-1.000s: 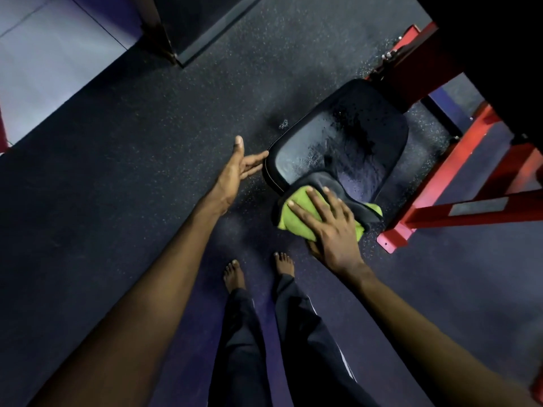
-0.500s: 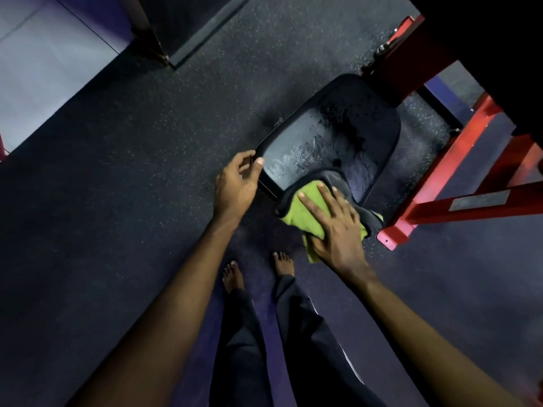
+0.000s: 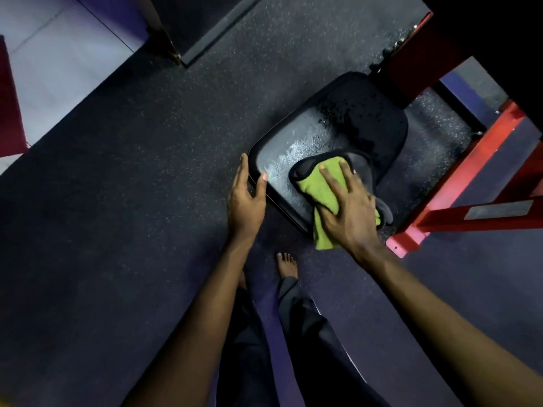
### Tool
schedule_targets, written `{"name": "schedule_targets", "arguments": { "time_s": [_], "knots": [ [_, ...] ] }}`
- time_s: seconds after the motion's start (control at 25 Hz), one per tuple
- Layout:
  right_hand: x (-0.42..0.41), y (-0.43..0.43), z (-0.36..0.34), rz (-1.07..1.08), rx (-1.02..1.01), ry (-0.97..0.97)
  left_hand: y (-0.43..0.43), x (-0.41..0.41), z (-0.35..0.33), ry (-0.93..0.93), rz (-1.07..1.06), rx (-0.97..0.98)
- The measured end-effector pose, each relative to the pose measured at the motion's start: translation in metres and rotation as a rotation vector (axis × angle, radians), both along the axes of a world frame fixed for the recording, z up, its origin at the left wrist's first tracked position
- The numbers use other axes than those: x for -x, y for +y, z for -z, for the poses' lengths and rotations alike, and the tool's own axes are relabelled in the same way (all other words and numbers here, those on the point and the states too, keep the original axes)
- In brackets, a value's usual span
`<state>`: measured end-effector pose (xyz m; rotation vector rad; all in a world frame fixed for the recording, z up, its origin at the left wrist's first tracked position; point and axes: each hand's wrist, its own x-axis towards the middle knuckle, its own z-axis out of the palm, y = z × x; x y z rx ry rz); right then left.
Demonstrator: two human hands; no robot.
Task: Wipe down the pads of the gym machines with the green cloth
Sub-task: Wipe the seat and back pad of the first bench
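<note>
Standing on the dark speckled floor [image 3: 117,215] are two legs in dark trousers, with one bare foot [image 3: 286,264] plainly seen. Just beyond, two hands meet one black pad [image 3: 296,139], whose long axis runs near-left to far-right. The left hand [image 3: 245,201] braces its near-left edge, fingers straight along the side and thumb on top, while the right hand [image 3: 349,212] lies flat, fingers spread, pressing the one green cloth [image 3: 316,188] onto the pad's near end. The cloth's long axis runs near to far, its near end hanging off the pad, with one red frame [image 3: 464,177] just right.
</note>
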<state>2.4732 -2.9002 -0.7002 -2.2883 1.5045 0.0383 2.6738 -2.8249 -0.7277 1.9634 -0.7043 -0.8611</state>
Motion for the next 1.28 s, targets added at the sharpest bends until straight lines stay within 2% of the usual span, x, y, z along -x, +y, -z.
{"name": "schedule_targets", "arguments": {
  "time_s": [0.08,0.28,0.4,0.56,0.76,0.84,0.92,1.0,1.08,1.16,1.28],
  "knots": [
    [-0.002,-0.016,0.002,-0.083,0.014,-0.001,0.004,-0.005,0.002,0.01,0.037,-0.011],
    [-0.08,-0.09,0.007,-0.023,0.04,-0.017,0.01,-0.019,0.008,0.05,0.095,-0.005],
    [-0.098,-0.073,0.005,-0.205,0.011,-0.019,0.011,-0.025,0.011,0.1,0.095,-0.037],
    [-0.081,-0.051,-0.004,-0.356,-0.004,-0.038,0.013,-0.032,0.021,0.165,0.13,0.032],
    [-0.139,-0.081,0.002,-0.156,0.019,0.012,0.013,-0.031,0.033,0.209,0.104,0.013],
    [-0.129,-0.072,-0.002,-0.276,-0.011,0.001,0.013,-0.036,0.035,0.301,0.083,0.035],
    [-0.116,-0.064,-0.006,-0.388,-0.049,0.026,0.01,-0.045,0.035,0.487,0.011,0.017],
    [-0.126,-0.063,-0.003,-0.402,-0.006,0.077,0.009,-0.056,0.035,0.704,-0.062,0.023],
    [-0.149,-0.063,0.0,-0.403,0.032,0.141,0.009,-0.062,0.03,0.845,-0.123,0.034],
    [-0.149,-0.058,-0.002,-0.402,0.024,0.092,0.008,-0.064,0.026,0.886,-0.134,0.015],
    [-0.093,-0.024,-0.006,-0.344,-0.003,-0.081,0.009,-0.069,0.025,0.854,-0.047,0.029]
  ]
}}
